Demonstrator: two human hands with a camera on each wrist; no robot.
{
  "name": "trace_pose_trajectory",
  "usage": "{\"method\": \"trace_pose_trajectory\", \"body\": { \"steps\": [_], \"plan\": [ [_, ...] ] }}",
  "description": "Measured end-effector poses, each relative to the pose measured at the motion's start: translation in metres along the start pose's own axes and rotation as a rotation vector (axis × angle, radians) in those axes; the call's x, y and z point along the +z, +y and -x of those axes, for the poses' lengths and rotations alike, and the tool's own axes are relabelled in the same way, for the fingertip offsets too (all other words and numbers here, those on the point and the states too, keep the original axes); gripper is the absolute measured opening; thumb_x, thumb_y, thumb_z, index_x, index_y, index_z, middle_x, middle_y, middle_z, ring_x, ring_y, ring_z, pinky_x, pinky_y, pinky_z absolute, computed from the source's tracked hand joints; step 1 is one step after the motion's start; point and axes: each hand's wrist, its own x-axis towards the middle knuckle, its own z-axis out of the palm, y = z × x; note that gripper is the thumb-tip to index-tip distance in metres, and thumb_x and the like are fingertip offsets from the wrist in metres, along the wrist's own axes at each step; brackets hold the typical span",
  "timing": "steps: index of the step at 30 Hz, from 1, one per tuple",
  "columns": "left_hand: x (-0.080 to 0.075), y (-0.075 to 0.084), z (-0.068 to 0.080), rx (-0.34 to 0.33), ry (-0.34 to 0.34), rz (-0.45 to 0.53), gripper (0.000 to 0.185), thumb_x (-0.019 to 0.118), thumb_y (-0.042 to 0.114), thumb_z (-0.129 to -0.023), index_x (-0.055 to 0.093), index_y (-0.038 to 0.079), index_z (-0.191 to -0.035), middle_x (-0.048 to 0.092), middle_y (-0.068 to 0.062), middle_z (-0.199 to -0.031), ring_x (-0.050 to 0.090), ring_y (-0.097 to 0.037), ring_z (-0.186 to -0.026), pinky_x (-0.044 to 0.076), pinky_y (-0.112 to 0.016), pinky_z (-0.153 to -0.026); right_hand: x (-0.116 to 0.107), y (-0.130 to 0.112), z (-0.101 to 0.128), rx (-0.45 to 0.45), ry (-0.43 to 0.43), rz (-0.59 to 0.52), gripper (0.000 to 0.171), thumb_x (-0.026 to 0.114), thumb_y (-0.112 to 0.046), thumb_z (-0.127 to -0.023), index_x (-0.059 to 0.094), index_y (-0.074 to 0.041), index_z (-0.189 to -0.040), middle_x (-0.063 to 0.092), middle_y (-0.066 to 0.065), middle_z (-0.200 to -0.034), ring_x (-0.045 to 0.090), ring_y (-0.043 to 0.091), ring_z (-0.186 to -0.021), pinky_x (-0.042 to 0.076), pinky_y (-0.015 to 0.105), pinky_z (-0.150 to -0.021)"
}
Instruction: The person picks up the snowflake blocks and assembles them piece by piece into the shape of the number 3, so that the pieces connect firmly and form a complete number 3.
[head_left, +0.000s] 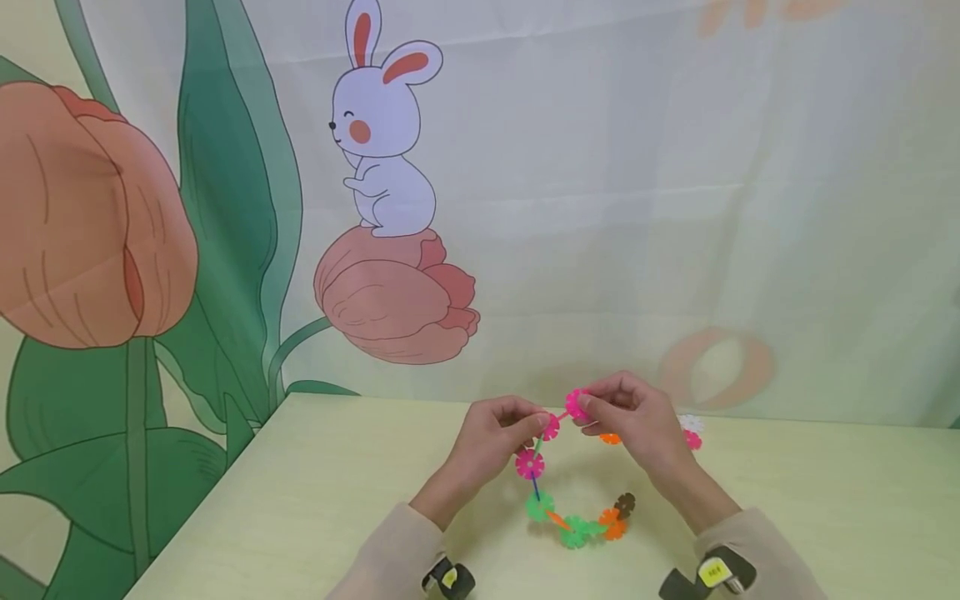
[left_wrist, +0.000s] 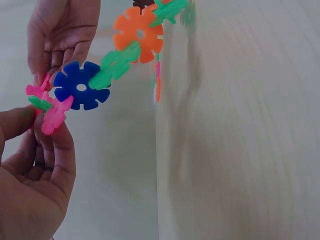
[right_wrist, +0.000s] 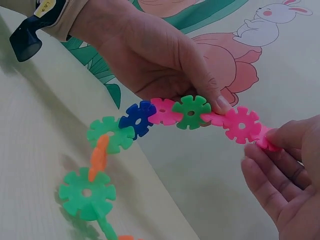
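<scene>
A chain of slotted plastic snowflake discs hangs between the two hands and curves down in front of them. My left hand [head_left: 487,437] pinches a pink disc near the chain's upper end, beside a dark green disc [right_wrist: 185,106]. At that end, the thumb and fingers of my right hand [head_left: 637,417] grip another pink disc [head_left: 576,405]. Further along come a blue disc [left_wrist: 67,91], light green discs [right_wrist: 75,195] and an orange disc [left_wrist: 125,32]. A brown disc [head_left: 626,505] sits at the chain's lower end in the head view.
Behind the right wrist, a white disc [head_left: 692,423] and a pink disc [head_left: 692,440] lie on the pale table [head_left: 300,500]. Another orange disc [head_left: 611,438] shows between the hands. A printed cloth [head_left: 570,208] with a rabbit and tulips hangs along the table's back edge.
</scene>
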Motion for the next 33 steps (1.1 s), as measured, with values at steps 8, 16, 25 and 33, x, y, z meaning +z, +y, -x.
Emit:
{"method": "trace_pose_trajectory", "body": {
  "steps": [8, 16, 25, 33],
  "plan": [
    [0.000, 0.001, 0.000, 0.010, 0.028, -0.030, 0.014, 0.076, 0.015, -0.101, 0.079, 0.001, -0.103, 0.074, -0.004, -0.086, 0.064, -0.015, -0.073, 0.056, -0.023, -0.067, 0.005, 0.001, 0.000, 0.006, 0.012, -0.047, 0.028, 0.077, -0.015, -0.100, 0.065, 0.007, -0.112, 0.075, 0.015, -0.105, 0.078, 0.028, -0.086, 0.063, 0.038, -0.091],
    [0.000, 0.001, -0.001, 0.011, 0.056, -0.029, 0.015, 0.076, 0.016, -0.101, 0.080, 0.002, -0.102, 0.074, -0.003, -0.087, 0.066, -0.016, -0.075, 0.057, -0.023, -0.067, 0.005, 0.001, 0.001, 0.008, -0.026, -0.070, 0.034, 0.078, -0.019, -0.100, 0.063, 0.008, -0.116, 0.073, 0.018, -0.111, 0.079, 0.030, -0.092, 0.061, 0.036, -0.095],
    [0.001, 0.001, 0.000, -0.007, 0.085, 0.033, 0.019, 0.079, 0.021, -0.098, 0.081, 0.003, -0.105, 0.077, -0.006, -0.092, 0.072, -0.018, -0.078, 0.063, -0.032, -0.078, -0.003, -0.002, 0.002, 0.085, -0.063, -0.018, 0.041, 0.080, -0.026, -0.099, 0.060, 0.003, -0.120, 0.075, 0.013, -0.120, 0.078, 0.026, -0.103, 0.052, 0.041, -0.109],
    [-0.003, 0.000, 0.000, -0.036, 0.073, 0.043, 0.021, 0.079, 0.024, -0.098, 0.080, 0.006, -0.111, 0.076, -0.004, -0.098, 0.070, -0.016, -0.082, 0.062, -0.031, -0.080, -0.007, -0.001, -0.002, 0.124, -0.042, -0.068, 0.040, 0.076, -0.021, -0.101, 0.057, 0.005, -0.124, 0.072, 0.014, -0.119, 0.077, 0.025, -0.106, 0.055, 0.031, -0.104]
  ]
}}
